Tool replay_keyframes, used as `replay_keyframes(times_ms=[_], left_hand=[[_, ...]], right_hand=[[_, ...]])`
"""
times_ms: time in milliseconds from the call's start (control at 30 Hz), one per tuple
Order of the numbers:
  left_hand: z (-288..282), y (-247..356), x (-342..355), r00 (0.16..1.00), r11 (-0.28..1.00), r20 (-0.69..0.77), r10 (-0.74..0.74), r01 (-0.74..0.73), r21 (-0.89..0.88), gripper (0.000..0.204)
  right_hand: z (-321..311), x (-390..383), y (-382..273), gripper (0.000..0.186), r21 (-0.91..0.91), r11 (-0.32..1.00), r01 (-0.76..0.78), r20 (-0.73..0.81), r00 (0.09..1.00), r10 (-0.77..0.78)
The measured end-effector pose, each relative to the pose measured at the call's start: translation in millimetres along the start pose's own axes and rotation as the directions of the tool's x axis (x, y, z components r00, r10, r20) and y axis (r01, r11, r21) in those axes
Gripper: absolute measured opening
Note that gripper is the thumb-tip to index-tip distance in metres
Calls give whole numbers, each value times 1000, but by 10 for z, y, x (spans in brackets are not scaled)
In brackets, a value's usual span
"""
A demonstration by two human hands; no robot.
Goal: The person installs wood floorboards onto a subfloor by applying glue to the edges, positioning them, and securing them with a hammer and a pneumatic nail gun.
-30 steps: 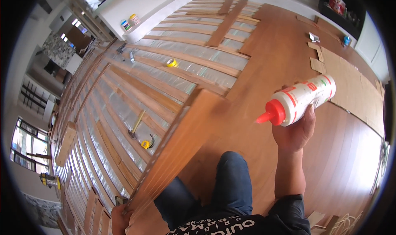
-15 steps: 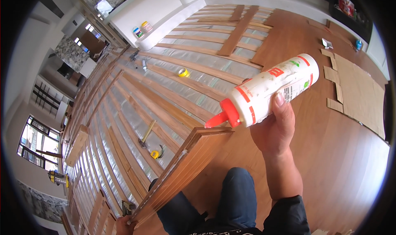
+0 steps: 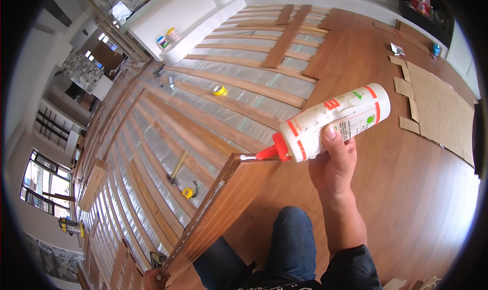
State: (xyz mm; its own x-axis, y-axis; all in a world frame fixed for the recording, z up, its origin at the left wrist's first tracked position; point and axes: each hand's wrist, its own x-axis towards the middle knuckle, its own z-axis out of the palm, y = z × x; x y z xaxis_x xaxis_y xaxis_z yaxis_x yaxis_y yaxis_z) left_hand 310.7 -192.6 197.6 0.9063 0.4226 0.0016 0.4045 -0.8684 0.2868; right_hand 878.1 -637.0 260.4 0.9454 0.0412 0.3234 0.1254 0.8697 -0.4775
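Observation:
My right hand (image 3: 336, 160) is wrapped round a white glue bottle (image 3: 338, 119) with a red nozzle, tilted so the tip points left and slightly down. The tip meets the far end edge of a wooden floorboard (image 3: 223, 206). A short bead of white glue (image 3: 248, 157) lies on that end, and more white glue runs along the board's long left edge. My left hand (image 3: 153, 279), at the lower edge of the picture, grips the near end of the board, which slants up across my knees. Most of its fingers are hidden.
Wooden battens (image 3: 223, 76) over silvery sheeting cover the floor ahead. Among them lie a hammer (image 3: 177, 166), a yellow tape measure (image 3: 190, 192) and a roll of yellow tape (image 3: 219, 90). Laid flooring (image 3: 376, 188) extends on the right, with flattened cardboard (image 3: 442, 112) on it. Two tubs (image 3: 168, 37) stand on a ledge.
The bottle has shifted a little left and down over the board's end. A white bead of glue now shows at the nozzle tip. The view has shifted slightly.

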Motion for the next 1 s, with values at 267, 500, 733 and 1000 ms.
replay_keyframes(times_ms=[267,500,733,1000], left_hand=[[-86,211,194,945,920,176,-277,314,-236,38],[-123,781,342,981,973,59,-183,190,-135,28],[-15,650,186,985,997,-166,39,-28,70,19],[-113,346,176,1000,1000,-18,23,-24,-14,33]], right_hand=[[-478,-48,89,41,-42,995,-88,-115,990,83],[-621,-133,74,40,28,989,-142,-125,982,144],[-2800,-1333,428,39,199,950,-240,-634,707,312],[-3424,-2601,-19,57,237,962,-135,-878,395,272]])
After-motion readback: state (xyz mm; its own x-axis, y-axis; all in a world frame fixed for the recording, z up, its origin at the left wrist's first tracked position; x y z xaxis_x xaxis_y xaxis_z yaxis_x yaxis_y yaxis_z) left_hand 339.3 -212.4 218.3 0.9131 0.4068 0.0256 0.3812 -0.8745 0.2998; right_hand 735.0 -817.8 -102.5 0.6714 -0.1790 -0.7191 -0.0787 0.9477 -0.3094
